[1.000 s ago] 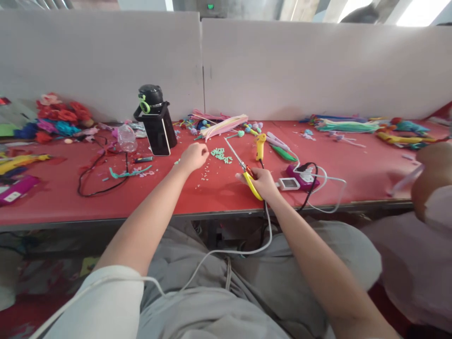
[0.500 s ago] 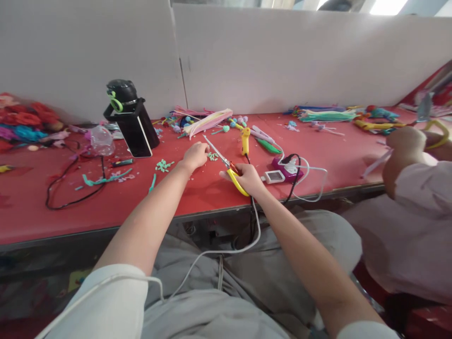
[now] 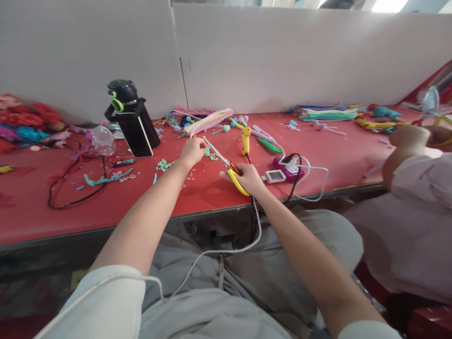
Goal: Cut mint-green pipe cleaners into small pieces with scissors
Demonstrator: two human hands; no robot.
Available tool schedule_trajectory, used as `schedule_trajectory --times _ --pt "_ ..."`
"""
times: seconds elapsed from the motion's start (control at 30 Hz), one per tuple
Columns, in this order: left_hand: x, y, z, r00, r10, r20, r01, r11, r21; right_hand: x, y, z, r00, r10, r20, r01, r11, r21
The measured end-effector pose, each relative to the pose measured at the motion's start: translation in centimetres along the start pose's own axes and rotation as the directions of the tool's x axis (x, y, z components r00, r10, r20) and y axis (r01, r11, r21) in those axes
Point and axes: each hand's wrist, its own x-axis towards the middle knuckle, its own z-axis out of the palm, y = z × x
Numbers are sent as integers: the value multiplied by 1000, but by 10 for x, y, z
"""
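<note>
My right hand (image 3: 247, 178) grips yellow-handled scissors (image 3: 229, 168) on the red table (image 3: 212, 188), blades pointing up and left. My left hand (image 3: 192, 150) sits with fingers pinched at a small heap of mint-green cut pieces (image 3: 210, 153), right by the scissor blades; what it pinches is too small to tell. More green bits (image 3: 163, 165) lie to its left. A bundle of pink and yellow pipe cleaners (image 3: 208, 120) lies further back.
A black bottle (image 3: 122, 96) with a phone (image 3: 136, 136) leaning on it stands at left. A yellow glue gun (image 3: 246, 139), purple power strip (image 3: 287, 168) and cables sit right of my hands. A co-worker's arm (image 3: 406, 141) holds scissors at far right.
The view swung right in the first half second, bringing the co-worker's arm in. My left hand drew slightly nearer the scissor blades at the green pieces. My right hand stays put.
</note>
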Motion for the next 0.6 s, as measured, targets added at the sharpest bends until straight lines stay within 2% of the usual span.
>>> schedule_trajectory --times 0.2,0.4,0.6 --pt "2 -1 7 997 71 9 -71 997 38 0 1 0 1000 -23 11 23 1000 -6" --pt "7 -3 14 998 40 -53 -37 998 46 0 1 0 1000 -13 25 13 1000 -8" --pt "10 -5 14 994 72 -85 -71 997 16 0 0 0 1000 -14 16 15 999 -35"
